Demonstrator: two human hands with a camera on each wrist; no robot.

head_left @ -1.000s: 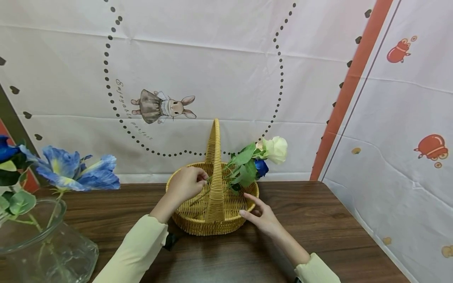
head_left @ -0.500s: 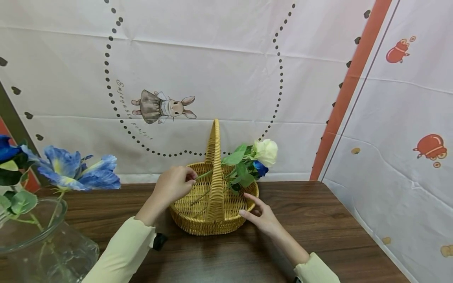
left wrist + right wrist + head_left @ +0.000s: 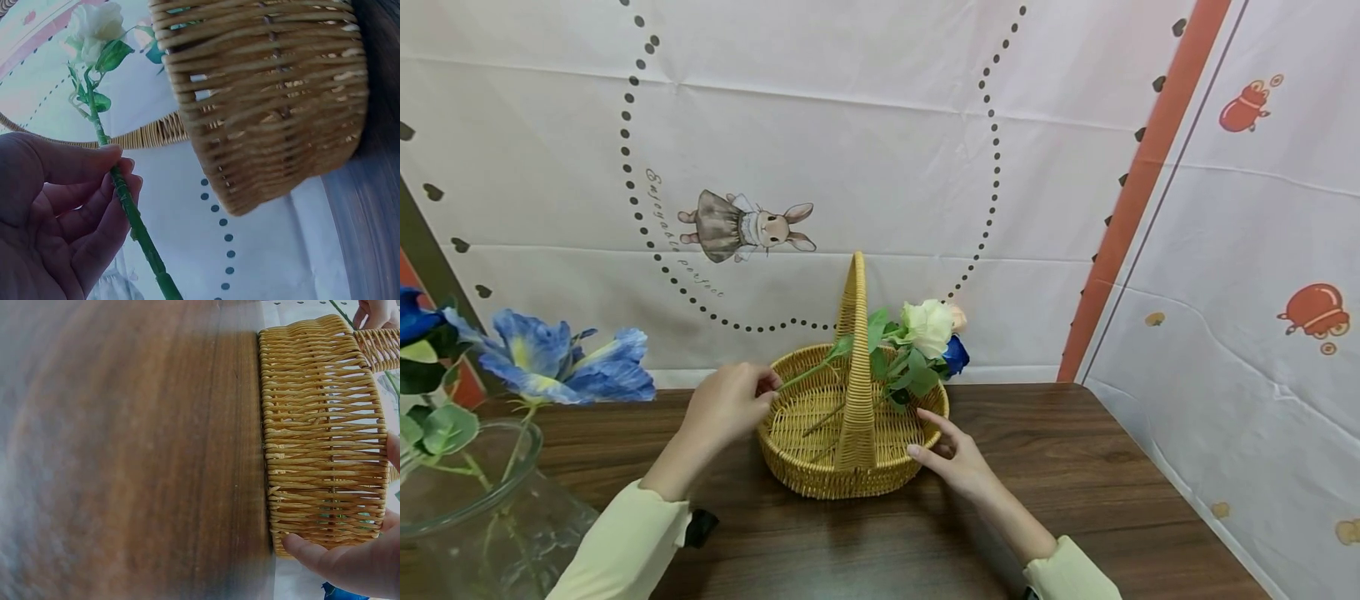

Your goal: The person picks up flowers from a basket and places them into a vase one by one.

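Head cam's got the left hand [image 3: 724,407] pinching a white rose [image 3: 928,327] by its stem [image 3: 135,219], right hand [image 3: 964,468] gripping the right end of the wicker basket [image 3: 838,482].

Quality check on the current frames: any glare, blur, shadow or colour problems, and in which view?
Head: mostly clear, with a soft dark patch, shadow or reflection, on the table just below the basket; left wrist: cool bluish cast, the white rose pale and soft in detail; right wrist: table blurred and hazy toward the left edge, basket weave crisper.
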